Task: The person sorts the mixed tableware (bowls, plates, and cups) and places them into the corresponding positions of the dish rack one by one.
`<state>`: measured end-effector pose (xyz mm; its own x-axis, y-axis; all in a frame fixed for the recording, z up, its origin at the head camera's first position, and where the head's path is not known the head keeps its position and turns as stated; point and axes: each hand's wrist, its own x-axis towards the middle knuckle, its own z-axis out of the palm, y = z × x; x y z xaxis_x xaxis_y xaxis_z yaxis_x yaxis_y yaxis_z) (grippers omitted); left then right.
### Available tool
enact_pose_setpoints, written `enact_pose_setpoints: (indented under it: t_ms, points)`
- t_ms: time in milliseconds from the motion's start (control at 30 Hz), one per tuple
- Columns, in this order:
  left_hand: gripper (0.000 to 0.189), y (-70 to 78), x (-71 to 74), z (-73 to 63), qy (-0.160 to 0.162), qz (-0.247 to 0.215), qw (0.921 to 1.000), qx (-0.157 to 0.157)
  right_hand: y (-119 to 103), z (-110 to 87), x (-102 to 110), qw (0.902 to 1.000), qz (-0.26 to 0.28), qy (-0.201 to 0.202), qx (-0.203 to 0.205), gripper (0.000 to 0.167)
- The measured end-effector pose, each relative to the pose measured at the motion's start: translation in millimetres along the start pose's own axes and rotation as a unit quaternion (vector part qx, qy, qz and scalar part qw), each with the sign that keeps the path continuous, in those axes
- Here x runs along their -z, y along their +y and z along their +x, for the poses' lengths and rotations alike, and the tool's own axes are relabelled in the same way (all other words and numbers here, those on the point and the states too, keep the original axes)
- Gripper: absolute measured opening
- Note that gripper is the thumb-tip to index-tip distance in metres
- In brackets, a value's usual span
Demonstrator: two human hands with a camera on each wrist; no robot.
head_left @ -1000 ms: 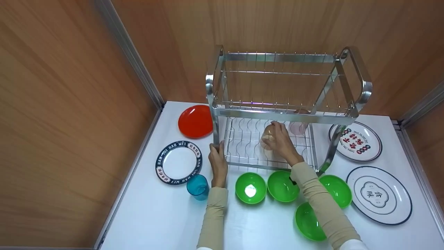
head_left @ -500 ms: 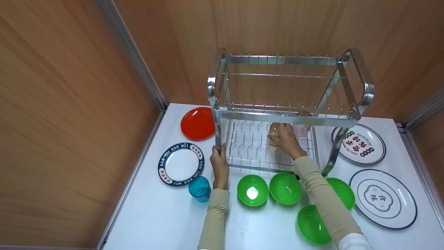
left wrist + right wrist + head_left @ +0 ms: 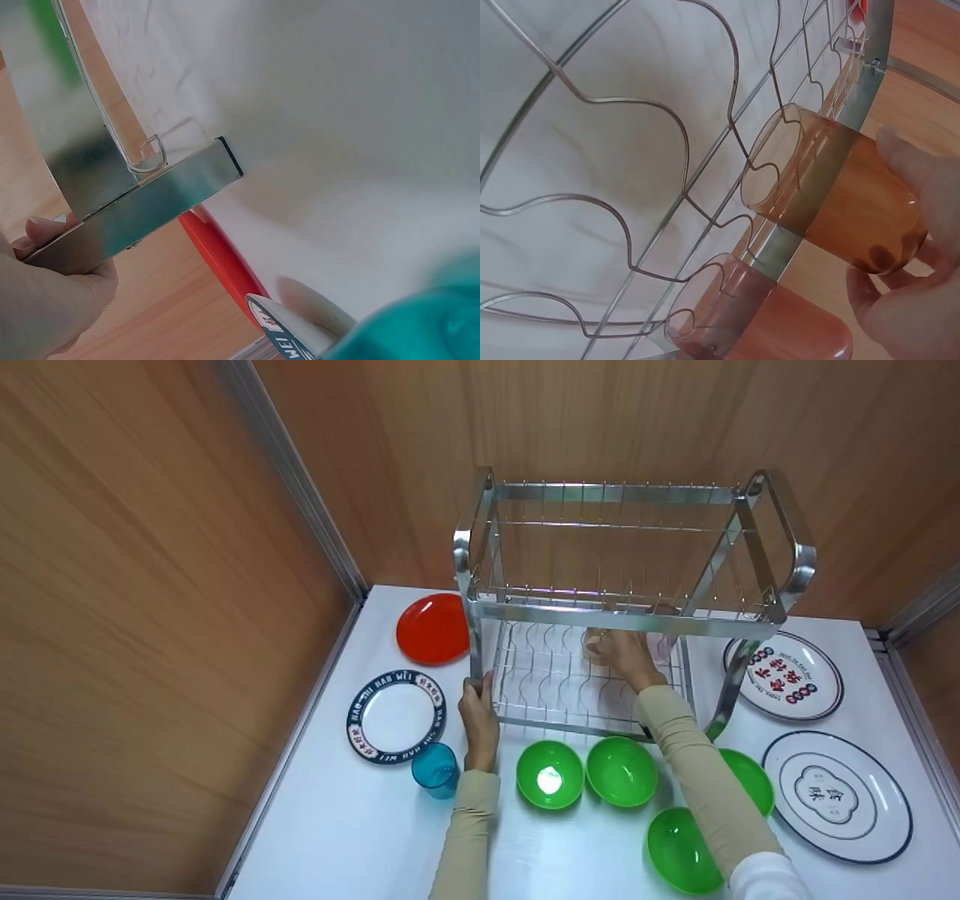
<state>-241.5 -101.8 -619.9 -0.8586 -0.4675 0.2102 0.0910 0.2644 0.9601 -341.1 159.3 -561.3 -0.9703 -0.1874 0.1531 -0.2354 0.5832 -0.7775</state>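
Note:
A two-tier metal dish rack (image 3: 630, 622) stands against the back wall. My left hand (image 3: 481, 727) grips its left front upright; in the left wrist view the fingers wrap the flat metal bar (image 3: 161, 199). Reaching under the upper tier, my right hand (image 3: 628, 656) holds a clear amber cup (image 3: 840, 187) by its base end. The cup is upside down, its rim right at the wavy wires of the lower tier. Beside it a pink cup (image 3: 780, 319) is upside down on the same wires. In the head view, the upper tier's front bar and the hand partly hide both cups.
Several green bowls (image 3: 550, 774) sit in front of the rack. On the left are a red plate (image 3: 431, 628), a dark-rimmed plate (image 3: 397, 716) and a blue cup (image 3: 435, 769). A round plate (image 3: 787, 675) and an oval plate (image 3: 840, 795) lie to the right.
My right hand has carried the amber cup backward and slightly right along the lower tier, close to the pink cup. My left hand keeps its grip on the upright.

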Motion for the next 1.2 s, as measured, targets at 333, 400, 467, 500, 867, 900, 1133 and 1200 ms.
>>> enact_pose_setpoints:
  t_ms: [333, 400, 467, 500, 867, 900, 1133, 1200]
  points:
    - [0.023, 0.1, -1.8, -1.2, 0.001, -0.003, 1.0000, 0.003, -1.1, 3.9, 3.4, 0.9990, 0.000, -0.012, -0.043, 0.084]
    - [0.022, 0.6, -2.5, -1.3, 0.000, -0.005, 1.0000, 0.005, -1.1, 2.6, 5.3, 0.9984, 0.001, -0.017, -0.054, 0.087]
    - [0.022, 0.1, -3.4, -1.1, 0.000, -0.005, 1.0000, 0.008, -0.7, 1.4, 6.9, 0.9978, 0.002, -0.023, -0.063, 0.089]
    - [0.022, -0.2, -3.7, -1.1, 0.000, -0.003, 1.0000, 0.008, -0.4, 1.4, 7.3, 0.9978, -0.001, -0.023, -0.062, 0.089]
    - [0.021, -0.2, -4.0, -4.3, -0.021, -0.021, 0.9991, 0.030, 2.0, 4.2, 3.1, 0.9986, -0.003, -0.022, -0.047, 0.093]
    - [0.021, -0.6, -3.7, -4.7, -0.022, -0.022, 0.9990, 0.031, 1.9, 4.9, 2.3, 0.9988, -0.007, -0.021, -0.044, 0.094]
    - [0.025, -2.2, -0.7, -3.8, -0.020, -0.026, 0.9989, 0.033, -0.7, 14.1, -3.0, 0.9988, -0.047, 0.011, 0.000, 0.085]
    - [0.025, -1.3, 0.3, -2.2, -0.017, -0.027, 0.9990, 0.031, -2.4, 16.5, -3.8, 0.9985, -0.050, 0.017, 0.012, 0.077]
